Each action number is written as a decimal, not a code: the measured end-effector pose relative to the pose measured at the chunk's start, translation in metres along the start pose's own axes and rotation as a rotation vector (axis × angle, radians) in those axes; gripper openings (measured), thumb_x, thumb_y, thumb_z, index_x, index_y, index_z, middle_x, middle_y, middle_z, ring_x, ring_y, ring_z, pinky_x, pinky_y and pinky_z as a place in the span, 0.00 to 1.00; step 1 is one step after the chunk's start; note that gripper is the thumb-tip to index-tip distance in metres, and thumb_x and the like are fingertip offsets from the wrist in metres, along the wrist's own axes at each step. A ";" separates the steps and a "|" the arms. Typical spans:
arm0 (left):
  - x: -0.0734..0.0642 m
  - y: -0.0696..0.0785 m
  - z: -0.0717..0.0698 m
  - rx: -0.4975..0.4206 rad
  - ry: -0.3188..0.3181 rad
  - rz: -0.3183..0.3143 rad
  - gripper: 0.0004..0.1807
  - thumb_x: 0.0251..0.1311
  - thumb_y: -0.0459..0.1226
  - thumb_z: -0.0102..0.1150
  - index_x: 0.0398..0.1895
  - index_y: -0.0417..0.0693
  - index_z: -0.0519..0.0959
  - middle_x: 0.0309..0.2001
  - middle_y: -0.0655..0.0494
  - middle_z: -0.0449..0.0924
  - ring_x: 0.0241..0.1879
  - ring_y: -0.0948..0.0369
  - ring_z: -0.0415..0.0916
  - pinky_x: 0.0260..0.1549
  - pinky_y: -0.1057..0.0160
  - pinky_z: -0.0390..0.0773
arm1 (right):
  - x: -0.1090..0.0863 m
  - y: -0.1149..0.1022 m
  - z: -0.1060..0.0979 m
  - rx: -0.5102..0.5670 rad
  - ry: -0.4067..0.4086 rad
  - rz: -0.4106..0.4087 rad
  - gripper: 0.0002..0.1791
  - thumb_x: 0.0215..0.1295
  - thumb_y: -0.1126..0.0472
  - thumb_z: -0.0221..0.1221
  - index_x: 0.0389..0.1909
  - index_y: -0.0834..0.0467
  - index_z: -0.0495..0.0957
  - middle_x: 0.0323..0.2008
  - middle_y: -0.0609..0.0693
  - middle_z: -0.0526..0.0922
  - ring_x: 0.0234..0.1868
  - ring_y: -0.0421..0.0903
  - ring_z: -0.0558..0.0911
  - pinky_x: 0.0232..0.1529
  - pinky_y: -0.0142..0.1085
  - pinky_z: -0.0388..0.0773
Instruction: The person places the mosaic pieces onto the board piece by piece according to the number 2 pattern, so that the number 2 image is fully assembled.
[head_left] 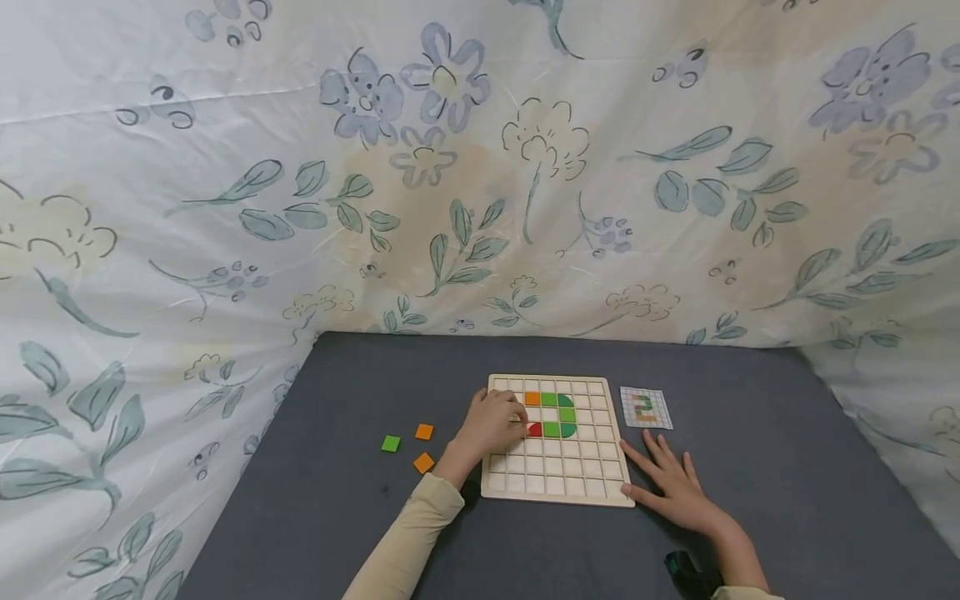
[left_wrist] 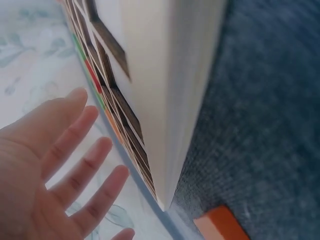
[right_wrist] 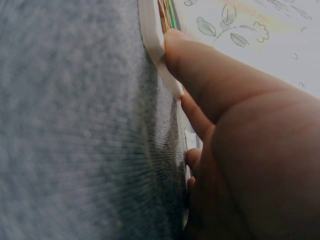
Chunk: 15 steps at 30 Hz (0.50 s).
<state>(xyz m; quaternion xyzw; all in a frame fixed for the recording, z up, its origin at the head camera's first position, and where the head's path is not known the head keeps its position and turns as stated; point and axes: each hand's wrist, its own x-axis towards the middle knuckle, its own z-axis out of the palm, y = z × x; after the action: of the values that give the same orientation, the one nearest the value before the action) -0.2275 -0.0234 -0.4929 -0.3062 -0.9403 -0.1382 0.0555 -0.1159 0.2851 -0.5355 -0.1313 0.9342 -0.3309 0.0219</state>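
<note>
A wooden grid board (head_left: 558, 490) lies flat on the dark table. In it sit an orange square tile (head_left: 532, 398), several green tiles (head_left: 550, 399) and a red tile (head_left: 535, 430), forming a curve. My left hand (head_left: 491, 425) reaches over the board's left side, fingertips right beside the red tile. In the left wrist view its fingers (left_wrist: 82, 177) are loosely extended, with nothing seen between them. My right hand (head_left: 675, 486) spreads its fingers at the board's right edge. The thumb (right_wrist: 200, 70) rests on the rim in the right wrist view.
A small pattern card (head_left: 647, 408) with a coloured grid lies right of the board. Left of the board are a loose green square tile (head_left: 391, 444) and two orange ones (head_left: 424, 432). A floral cloth (head_left: 480, 208) hangs behind the table.
</note>
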 end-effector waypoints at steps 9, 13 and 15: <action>-0.008 -0.007 -0.007 0.014 0.018 -0.051 0.05 0.56 0.48 0.61 0.32 0.62 0.84 0.41 0.62 0.76 0.47 0.57 0.72 0.62 0.42 0.59 | 0.000 -0.001 0.000 -0.003 0.001 0.001 0.37 0.61 0.47 0.57 0.70 0.52 0.57 0.70 0.67 0.44 0.69 0.70 0.39 0.60 0.69 0.24; -0.013 -0.012 -0.011 0.017 0.024 -0.072 0.05 0.54 0.49 0.63 0.32 0.63 0.83 0.41 0.62 0.76 0.48 0.56 0.72 0.63 0.42 0.59 | -0.001 -0.001 0.000 0.004 0.005 -0.006 0.37 0.62 0.47 0.57 0.70 0.53 0.57 0.70 0.67 0.44 0.69 0.70 0.39 0.60 0.69 0.23; -0.016 -0.015 -0.013 0.002 0.034 -0.077 0.05 0.54 0.48 0.64 0.32 0.62 0.83 0.40 0.62 0.76 0.47 0.56 0.72 0.63 0.42 0.58 | -0.001 -0.001 0.000 0.012 0.005 -0.009 0.37 0.62 0.48 0.57 0.70 0.53 0.58 0.70 0.68 0.43 0.69 0.71 0.39 0.60 0.69 0.23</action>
<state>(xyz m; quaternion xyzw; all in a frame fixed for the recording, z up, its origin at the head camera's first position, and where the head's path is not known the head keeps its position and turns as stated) -0.2228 -0.0474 -0.4869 -0.2672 -0.9505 -0.1442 0.0663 -0.1148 0.2848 -0.5346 -0.1348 0.9316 -0.3371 0.0189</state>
